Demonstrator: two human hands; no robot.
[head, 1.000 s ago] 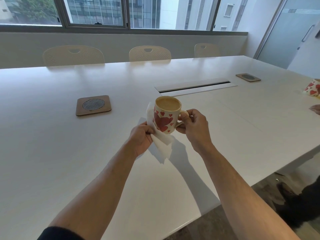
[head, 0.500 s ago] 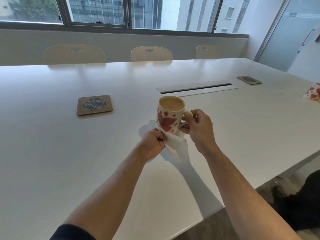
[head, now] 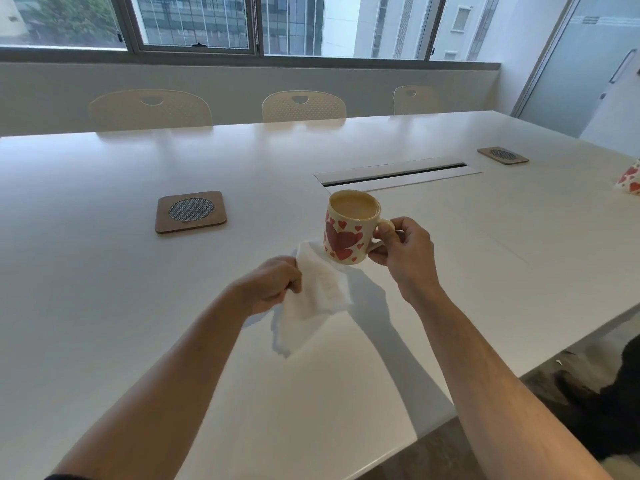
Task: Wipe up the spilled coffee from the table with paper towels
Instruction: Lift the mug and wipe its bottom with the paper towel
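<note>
Coaster (head: pixel 190 211): wooden square with a mesh disc, at 10 o'clock from the mug, well apart from both hands; stiff and flat, not part of the wiping.
Left hand (head: pixel 273 285): fingers curled, its grip pinching the paper towel by one edge, held just above the desk.
Paper towel (head: pixel 317 289): white, thin, limp; it droops from the pinch, its upper corner reaching under the mug. Likely feather-light, quick to tear once soaked, so bunching it into a pad and pressing from above should serve better than dragging by a corner.
Mug (head: pixel 348 230): cream ceramic with red hearts, nearly full of milky coffee, lifted clear of the desk at 1 o'clock from the left hand. Probably heavy for its size, hard, breakable, and ready to slop over if tilted; the handle is the safe hold.
Right hand (head: pixel 403 251): grip closed around the mug handle, thumb on top.
Desk (head: pixel 104 306): white, smooth, glossy; a spill should slide off it easily. No coffee stain is plainly visible.
Second mug (head: pixel 629 181): same heart print, at 3 o'clock, cut off by the frame.
Writing: no brand, label or text is readable anywhere.
</note>
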